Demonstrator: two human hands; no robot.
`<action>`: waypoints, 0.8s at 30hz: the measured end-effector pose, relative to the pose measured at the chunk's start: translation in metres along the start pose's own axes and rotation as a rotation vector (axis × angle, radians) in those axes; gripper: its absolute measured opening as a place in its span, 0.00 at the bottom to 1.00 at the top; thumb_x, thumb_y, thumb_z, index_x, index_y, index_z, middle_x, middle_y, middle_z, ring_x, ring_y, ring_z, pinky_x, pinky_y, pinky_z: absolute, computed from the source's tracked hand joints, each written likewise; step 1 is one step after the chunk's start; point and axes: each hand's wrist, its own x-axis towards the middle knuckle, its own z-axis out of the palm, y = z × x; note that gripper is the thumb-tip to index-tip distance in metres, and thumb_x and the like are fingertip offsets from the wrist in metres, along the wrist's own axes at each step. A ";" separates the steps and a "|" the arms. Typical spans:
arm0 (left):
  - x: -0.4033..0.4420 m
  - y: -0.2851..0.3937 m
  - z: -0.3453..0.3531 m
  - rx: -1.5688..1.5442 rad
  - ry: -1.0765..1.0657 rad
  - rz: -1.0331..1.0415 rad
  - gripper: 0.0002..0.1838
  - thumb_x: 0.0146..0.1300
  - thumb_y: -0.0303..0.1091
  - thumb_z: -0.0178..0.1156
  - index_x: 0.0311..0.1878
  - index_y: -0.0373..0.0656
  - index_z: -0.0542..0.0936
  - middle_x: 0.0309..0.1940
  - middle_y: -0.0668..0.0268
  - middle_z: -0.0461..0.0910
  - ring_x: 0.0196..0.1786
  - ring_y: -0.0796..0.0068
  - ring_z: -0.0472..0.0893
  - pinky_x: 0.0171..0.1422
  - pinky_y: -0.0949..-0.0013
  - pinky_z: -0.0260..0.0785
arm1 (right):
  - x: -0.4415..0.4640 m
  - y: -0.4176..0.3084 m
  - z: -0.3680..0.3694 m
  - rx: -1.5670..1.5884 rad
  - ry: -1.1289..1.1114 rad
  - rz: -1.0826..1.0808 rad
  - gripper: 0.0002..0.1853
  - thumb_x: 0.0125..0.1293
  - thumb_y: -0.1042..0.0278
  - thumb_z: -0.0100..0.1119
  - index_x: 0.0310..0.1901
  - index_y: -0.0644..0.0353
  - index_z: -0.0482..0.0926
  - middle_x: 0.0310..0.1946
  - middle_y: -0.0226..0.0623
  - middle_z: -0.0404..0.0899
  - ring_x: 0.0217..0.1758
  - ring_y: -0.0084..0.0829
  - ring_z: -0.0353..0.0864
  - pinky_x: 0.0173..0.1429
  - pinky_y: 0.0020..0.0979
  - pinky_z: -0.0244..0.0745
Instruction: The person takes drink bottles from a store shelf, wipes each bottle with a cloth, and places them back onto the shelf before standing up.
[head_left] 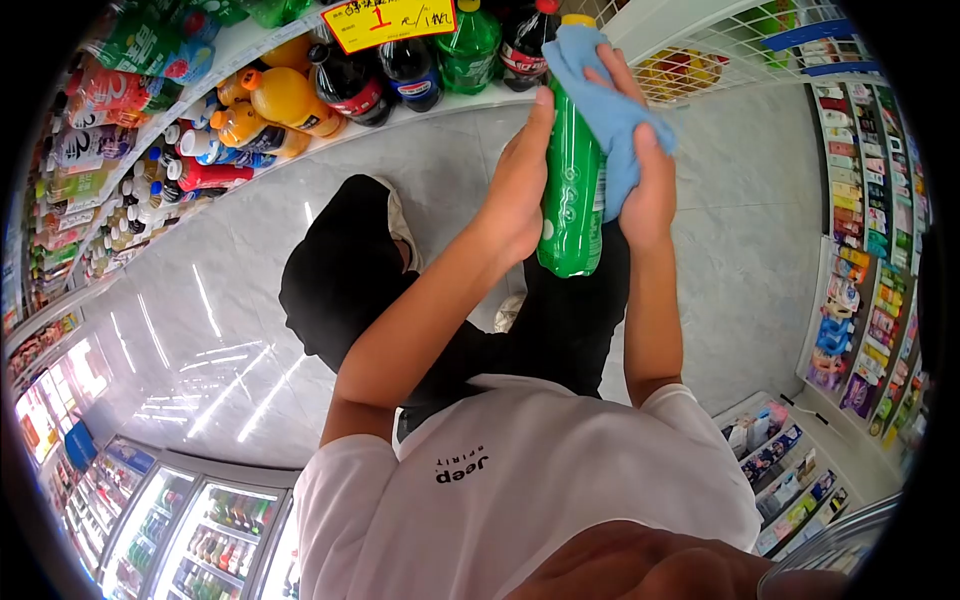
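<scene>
A green plastic soda bottle (pixel 572 205) is held tilted in front of me, its base towards my body. My left hand (pixel 522 170) is closed around its left side, with the thumb up along the bottle. A light blue cloth (pixel 605 100) is draped over the upper part and right side of the bottle. My right hand (pixel 645 185) is closed on the cloth, pressing it against the bottle, with some fingers reaching over the top. The cloth hides much of the bottle's upper end; a yellow cap (pixel 578 20) shows just beyond it.
A low shelf (pixel 400 112) ahead holds cola, orange drink and other bottles under a yellow price sign (pixel 387 22). White wire baskets (pixel 745 55) stand at the upper right. Product shelves (pixel 865 250) line the right side; glass-door fridges (pixel 215 530) stand at lower left. Grey tiles (pixel 190 330) cover the floor.
</scene>
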 end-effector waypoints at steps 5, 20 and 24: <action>-0.002 0.004 -0.012 -0.151 0.048 0.050 0.38 0.72 0.69 0.43 0.65 0.43 0.72 0.56 0.61 0.78 0.58 0.68 0.79 0.63 0.62 0.75 | -0.051 -0.017 -0.007 -0.421 -0.402 -0.074 0.31 0.73 0.51 0.42 0.65 0.70 0.74 0.72 0.43 0.67 0.83 0.47 0.45 0.82 0.53 0.36; 0.003 -0.011 -0.006 -0.018 0.054 -0.124 0.32 0.68 0.65 0.57 0.59 0.44 0.76 0.43 0.67 0.80 0.43 0.76 0.82 0.49 0.66 0.79 | -0.011 -0.004 -0.001 0.107 0.293 0.228 0.32 0.79 0.52 0.33 0.69 0.74 0.66 0.72 0.46 0.67 0.78 0.40 0.60 0.79 0.35 0.53; -0.003 -0.010 -0.004 0.017 0.037 -0.179 0.32 0.71 0.65 0.50 0.62 0.46 0.73 0.45 0.64 0.81 0.43 0.73 0.84 0.50 0.63 0.81 | 0.007 0.018 -0.023 -0.015 0.078 0.126 0.30 0.78 0.53 0.35 0.65 0.70 0.74 0.69 0.42 0.71 0.79 0.39 0.58 0.80 0.35 0.49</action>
